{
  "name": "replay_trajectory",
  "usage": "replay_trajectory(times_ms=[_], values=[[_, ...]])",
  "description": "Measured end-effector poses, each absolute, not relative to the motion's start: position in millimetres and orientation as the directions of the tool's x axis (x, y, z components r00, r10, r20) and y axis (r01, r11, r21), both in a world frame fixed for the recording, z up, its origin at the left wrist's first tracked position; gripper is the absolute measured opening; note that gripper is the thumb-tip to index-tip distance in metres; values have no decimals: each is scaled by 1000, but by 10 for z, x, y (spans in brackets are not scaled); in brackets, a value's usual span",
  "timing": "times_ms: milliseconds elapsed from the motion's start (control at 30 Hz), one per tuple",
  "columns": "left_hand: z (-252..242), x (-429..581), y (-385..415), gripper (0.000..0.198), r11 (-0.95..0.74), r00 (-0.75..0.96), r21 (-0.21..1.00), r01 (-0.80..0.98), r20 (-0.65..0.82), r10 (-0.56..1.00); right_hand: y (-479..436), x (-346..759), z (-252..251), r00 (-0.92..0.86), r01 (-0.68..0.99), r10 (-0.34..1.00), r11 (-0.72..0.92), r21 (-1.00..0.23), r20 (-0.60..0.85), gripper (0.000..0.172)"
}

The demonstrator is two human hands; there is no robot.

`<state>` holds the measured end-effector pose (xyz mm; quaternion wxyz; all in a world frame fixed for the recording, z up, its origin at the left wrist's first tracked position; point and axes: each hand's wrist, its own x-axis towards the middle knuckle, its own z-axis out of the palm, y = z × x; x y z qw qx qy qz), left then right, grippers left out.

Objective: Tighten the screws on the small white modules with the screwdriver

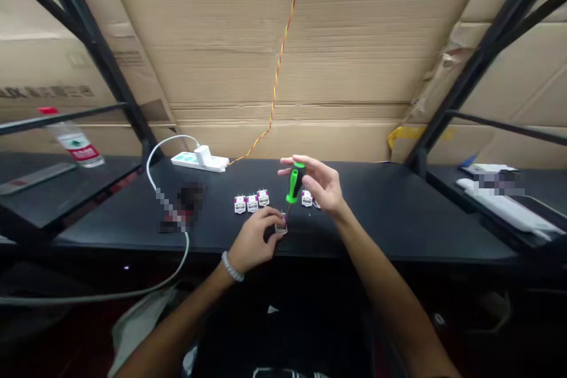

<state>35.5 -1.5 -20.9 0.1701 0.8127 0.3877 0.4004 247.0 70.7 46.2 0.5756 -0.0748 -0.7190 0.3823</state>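
Observation:
A small white-and-purple part (281, 227) sits at the front of the black table, pinched between the thumb and fingers of my left hand (254, 239). Above it, a green-and-black screwdriver (293, 184) stands slightly tilted, its thin shaft reaching down to that part. My right hand (325, 184) is loosely around the screwdriver's handle, thumb on the near side and fingers stretched past its top. Three similar white-and-purple parts (252, 203) lie in a row beyond my left hand. Another one (307, 198) lies by my right hand, with something small partly hidden beside it.
A white power strip (217, 163) with a plugged-in charger lies at the table's back; its white cable (150, 171) runs off the left front edge. A twisted red-yellow wire (278, 65) climbs the cardboard wall. Black shelf frames, a bottle (80, 144) and white items (509, 204) flank the table (398, 221).

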Motion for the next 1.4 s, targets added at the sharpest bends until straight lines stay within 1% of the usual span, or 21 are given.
replay_trajectory(times_ms=[67, 167, 233, 367, 433, 567, 633, 733, 800, 933, 1000, 1067, 1133, 1200, 1233, 1333, 1400], values=[[-215, 353, -14, 22, -643, 374, 586, 493, 525, 765, 716, 2476, 475, -304, -335, 549, 703, -627, 778, 38], [-232, 354, -10, 21, -640, 366, 588, 494, 527, 767, 736, 2468, 487, -210, -286, 523, 775, -563, 826, 43], [-242, 356, -7, 19, -635, 362, 590, 499, 523, 771, 723, 2460, 490, -199, -271, 506, 794, -544, 839, 42], [-249, 357, -4, 19, -626, 357, 591, 508, 517, 778, 677, 2449, 487, -284, -295, 551, 729, -618, 785, 39], [-247, 358, -5, 19, -627, 355, 591, 507, 520, 777, 686, 2447, 483, -286, -290, 574, 711, -640, 767, 41], [-241, 363, -10, 19, -627, 349, 599, 498, 523, 777, 728, 2448, 476, -176, -233, 535, 793, -563, 826, 47], [-239, 367, -12, 19, -624, 346, 602, 498, 521, 780, 714, 2449, 475, -194, -246, 524, 792, -559, 829, 46], [-240, 370, -11, 18, -624, 347, 602, 498, 521, 780, 671, 2452, 476, -290, -293, 561, 719, -630, 775, 42], [-244, 370, -9, 19, -627, 351, 600, 497, 522, 777, 671, 2455, 477, -299, -290, 582, 700, -653, 757, 40], [-249, 366, -7, 18, -630, 353, 600, 492, 524, 775, 723, 2459, 475, -182, -193, 548, 794, -576, 816, 46], [-249, 365, -8, 18, -629, 354, 600, 495, 521, 776, 718, 2460, 475, -174, -175, 525, 816, -551, 833, 48], [-246, 365, -9, 18, -623, 353, 601, 501, 515, 781, 683, 2461, 479, -213, -204, 533, 796, -570, 819, 44], [-243, 366, -10, 18, -620, 350, 600, 506, 514, 783, 651, 2459, 484, -266, -244, 562, 747, -618, 783, 40], [-240, 368, -11, 18, -622, 350, 598, 506, 517, 781, 655, 2454, 485, -279, -259, 587, 716, -648, 760, 40], [-240, 369, -11, 18, -625, 351, 597, 503, 519, 779, 673, 2451, 482, -255, -249, 588, 727, -639, 768, 42], [-243, 369, -10, 19, -629, 350, 599, 495, 525, 776, 755, 2444, 453, -122, -163, 529, 824, -542, 840, 49], [-246, 369, -9, 19, -629, 348, 601, 494, 527, 776, 782, 2441, 426, -95, -126, 491, 857, -499, 866, 50]])
